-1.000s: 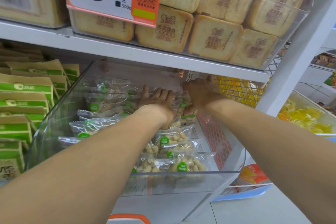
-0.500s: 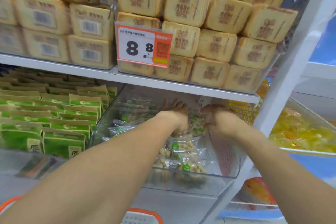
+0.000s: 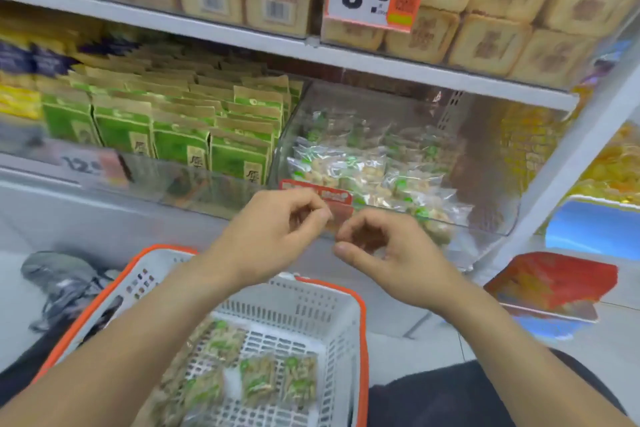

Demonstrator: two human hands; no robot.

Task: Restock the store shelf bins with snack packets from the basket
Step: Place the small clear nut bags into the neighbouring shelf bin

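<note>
Store shelving fills your view, both your left hand [image 3: 277, 236] and right hand [image 3: 384, 246] loosely curled and empty above the basket [image 3: 346, 308] of snack packets [image 3: 263, 381]; overfilling the clear bin [image 3: 485, 218] could spill them.

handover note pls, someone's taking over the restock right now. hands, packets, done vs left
Left hand: out of the bin, fingers loosely curled, no grip on anything.
Right hand: same, empty, beside the left.
Both hang in front of the clear bin, above the basket.
Done: bin holds a pile of snack packets.
Left: several packets lie in the basket; move them into the bin.
</note>
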